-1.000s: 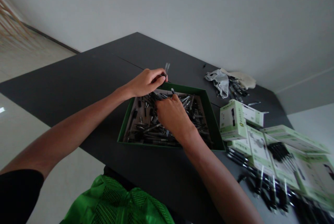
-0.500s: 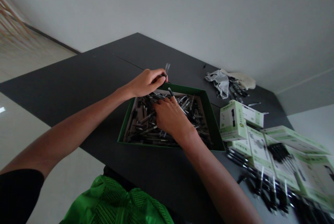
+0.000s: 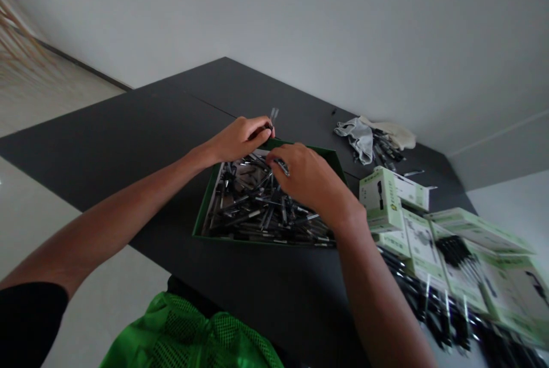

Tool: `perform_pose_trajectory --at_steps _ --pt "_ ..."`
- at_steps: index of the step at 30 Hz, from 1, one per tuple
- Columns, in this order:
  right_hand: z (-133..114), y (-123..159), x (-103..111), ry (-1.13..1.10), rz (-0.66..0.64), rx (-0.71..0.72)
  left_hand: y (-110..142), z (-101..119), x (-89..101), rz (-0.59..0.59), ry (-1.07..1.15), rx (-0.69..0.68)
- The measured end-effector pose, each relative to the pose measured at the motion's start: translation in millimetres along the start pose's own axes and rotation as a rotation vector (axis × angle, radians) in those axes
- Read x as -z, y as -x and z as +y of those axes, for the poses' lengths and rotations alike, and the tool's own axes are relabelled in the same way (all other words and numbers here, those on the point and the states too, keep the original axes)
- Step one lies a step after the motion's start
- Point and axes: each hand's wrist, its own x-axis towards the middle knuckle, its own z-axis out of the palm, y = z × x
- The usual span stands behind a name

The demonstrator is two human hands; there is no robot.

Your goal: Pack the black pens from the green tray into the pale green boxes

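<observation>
A green-rimmed box (image 3: 201, 216) holds a jumble of black and clear pens (image 3: 253, 202). At its far rim my left hand (image 3: 244, 138) is closed round pens (image 3: 274, 115), whose clear ends stick up above the fingers. My right hand (image 3: 311, 176) is over the box's far right part, fingers curled together. A short piece of a pen (image 3: 282, 166) shows between its thumb and fingers; the rest is hidden by the hand.
Green-and-white cartons (image 3: 380, 199) stand right of the box, with rows of pens (image 3: 446, 311) before them and a pen bundle (image 3: 454, 250) on top. Grey gloves (image 3: 359, 136) lie beside more pens (image 3: 386, 147) near the wall. All rest on a dark table (image 3: 154, 122).
My right hand has risen out of the pens and moved to the right, with its fingers closed. Pens it covered now show. My left hand has hardly moved.
</observation>
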Motion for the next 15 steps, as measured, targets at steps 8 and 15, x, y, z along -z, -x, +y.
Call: perform_pose_trajectory --at_steps 8,15 --pt "47 -5 -17 0.054 -0.283 -0.284 1 0 0.0 0.003 0.000 0.015" --pt "38 -6 -19 -0.030 -0.361 -0.175 0 1 0.1 -0.003 -0.015 0.039"
